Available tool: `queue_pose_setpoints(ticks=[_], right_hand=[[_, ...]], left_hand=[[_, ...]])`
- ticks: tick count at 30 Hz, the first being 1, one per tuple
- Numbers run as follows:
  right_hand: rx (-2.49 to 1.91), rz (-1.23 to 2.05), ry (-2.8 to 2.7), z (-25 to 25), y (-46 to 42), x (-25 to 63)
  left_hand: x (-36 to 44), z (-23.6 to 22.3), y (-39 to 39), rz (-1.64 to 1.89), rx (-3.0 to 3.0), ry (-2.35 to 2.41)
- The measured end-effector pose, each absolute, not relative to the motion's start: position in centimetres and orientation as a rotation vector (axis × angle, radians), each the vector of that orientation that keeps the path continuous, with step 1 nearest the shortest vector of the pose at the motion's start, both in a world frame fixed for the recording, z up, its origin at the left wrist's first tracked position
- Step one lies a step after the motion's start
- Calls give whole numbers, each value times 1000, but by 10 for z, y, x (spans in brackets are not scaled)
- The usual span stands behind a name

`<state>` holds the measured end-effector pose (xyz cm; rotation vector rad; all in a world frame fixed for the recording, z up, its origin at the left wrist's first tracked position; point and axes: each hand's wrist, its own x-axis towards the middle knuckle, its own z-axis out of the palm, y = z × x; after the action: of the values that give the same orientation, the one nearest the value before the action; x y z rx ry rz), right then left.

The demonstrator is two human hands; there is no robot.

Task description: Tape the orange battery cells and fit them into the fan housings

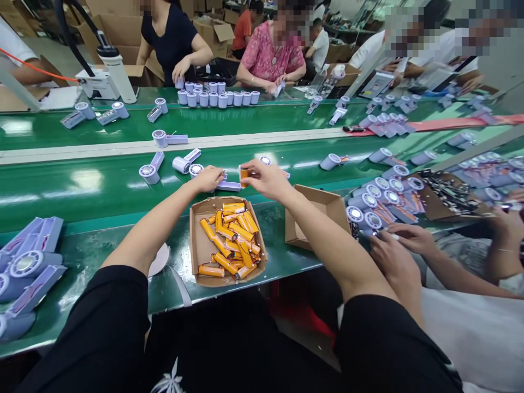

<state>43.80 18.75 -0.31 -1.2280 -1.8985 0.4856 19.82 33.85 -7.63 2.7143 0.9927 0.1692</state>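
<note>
My right hand (268, 179) pinches an orange-wrapped cylindrical battery (244, 176) upright over the green conveyor belt. To its left, my left hand (209, 179) is closed, its fingertips together by a small piece I cannot make out. Just below those fingertips lies the pale purple handle (228, 186) of a handheld fan part, and a round fan head (196, 170) sits beside the left hand. Nearer to me, a cardboard box (196, 240) holds a heap of orange batteries (235, 232) with wires.
A second cardboard box (295, 232) stands under my right forearm. More purple fan parts are piled at left (35, 265) and right. At my right, a co-worker's hands (395, 251) handle parts. Across the belt, people sit behind rows of purple cylinders (213, 100).
</note>
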Motion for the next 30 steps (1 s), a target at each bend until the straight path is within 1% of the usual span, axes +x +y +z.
queue_pose_setpoints(ticks=[4,10,13,18,21,30], right_hand=[[-1457,502,-2092,-35,237,432],[-1589,347,-2312,-57,244,439],[-1631,341,-2389,-59,245,439],[-1692,130,-2711,-52,246,430],[-1712,100,-2822,-48,247,424],[-1777,81,-2682,-45,251,426]], left_hand=[[209,-78,334,113,2708,1076],[219,-76,326,59,2691,1129],[225,-76,324,55,2673,1146],[234,-79,327,50,2649,1175],[239,-81,330,41,2640,1184],[253,-78,332,54,2662,1213]])
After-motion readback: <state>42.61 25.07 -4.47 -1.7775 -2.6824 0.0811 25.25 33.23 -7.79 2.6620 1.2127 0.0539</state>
